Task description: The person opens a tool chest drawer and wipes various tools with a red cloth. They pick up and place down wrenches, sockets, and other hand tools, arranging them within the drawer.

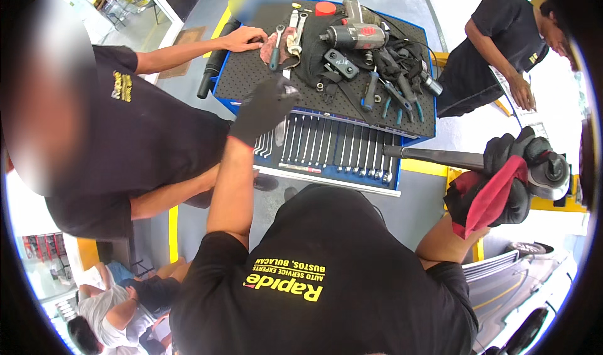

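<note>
My left hand (267, 107), in a black glove, is at the near left edge of the tool cart top (251, 81), over the drawer. Its fingers look curled; pale metal shows above and below them, but what they hold is unclear. My right hand (518, 195), also black-gloved, grips a long-handled ratchet wrench (440, 158) near its thick grey head, off the cart's right side. A red cloth (496, 198) is bunched in the same hand. The wrench's dark handle points left toward the open drawer (326, 179), where several combination wrenches (342, 147) lie in a row.
On the cart top are an impact wrench (358, 36), pliers (397, 100), a ratchet (276, 47) on a stained rag, a red cap (325, 8) and black straps. A co-worker's hand (245, 39) rests at the left edge. Another person (496, 53) stands at right; a car (521, 286) is behind.
</note>
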The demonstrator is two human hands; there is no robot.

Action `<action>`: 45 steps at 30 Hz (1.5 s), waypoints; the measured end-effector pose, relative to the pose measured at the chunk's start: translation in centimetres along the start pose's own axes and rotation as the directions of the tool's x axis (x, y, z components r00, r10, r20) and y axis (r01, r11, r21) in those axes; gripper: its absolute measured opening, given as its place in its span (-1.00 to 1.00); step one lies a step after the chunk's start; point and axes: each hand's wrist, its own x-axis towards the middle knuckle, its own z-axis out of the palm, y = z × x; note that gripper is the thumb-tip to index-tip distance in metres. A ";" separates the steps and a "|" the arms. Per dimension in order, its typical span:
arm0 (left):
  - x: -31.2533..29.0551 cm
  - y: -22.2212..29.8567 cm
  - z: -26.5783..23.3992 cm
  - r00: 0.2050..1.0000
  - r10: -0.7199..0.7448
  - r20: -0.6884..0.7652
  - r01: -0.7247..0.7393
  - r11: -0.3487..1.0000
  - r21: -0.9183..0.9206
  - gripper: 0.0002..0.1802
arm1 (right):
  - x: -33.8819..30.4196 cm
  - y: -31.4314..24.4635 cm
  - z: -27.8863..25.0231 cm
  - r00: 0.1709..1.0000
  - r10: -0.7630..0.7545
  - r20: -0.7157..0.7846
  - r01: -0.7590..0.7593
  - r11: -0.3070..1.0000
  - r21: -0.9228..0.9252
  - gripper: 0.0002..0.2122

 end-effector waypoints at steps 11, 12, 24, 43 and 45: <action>4.5 0.5 8.5 0.998 -0.028 -0.058 0.051 0.884 0.464 -0.62 | 2.0 -2.0 -2.1 0.950 -0.109 0.294 0.069 0.987 0.142 -0.57; 4.6 0.5 8.5 0.996 -0.036 -0.086 0.072 0.878 0.473 -0.60 | 1.7 -2.2 -1.3 0.965 -0.150 0.213 0.132 0.987 0.097 -0.59; -3.5 5.8 7.5 0.931 0.221 -0.291 -0.096 0.916 0.389 -0.27 | 5.6 4.1 6.3 0.188 -0.230 0.955 0.713 0.701 0.029 -0.58; -20.0 -2.0 11.2 0.947 -0.295 -0.130 0.318 0.919 0.231 -0.50 | 4.3 29.9 8.1 -0.048 0.092 0.995 0.858 0.513 -0.006 -0.70; -18.7 -0.8 11.3 0.951 -0.288 -0.113 0.304 0.936 0.174 -0.50 | 3.7 29.5 8.4 0.043 0.145 0.989 0.871 0.478 -0.108 -0.71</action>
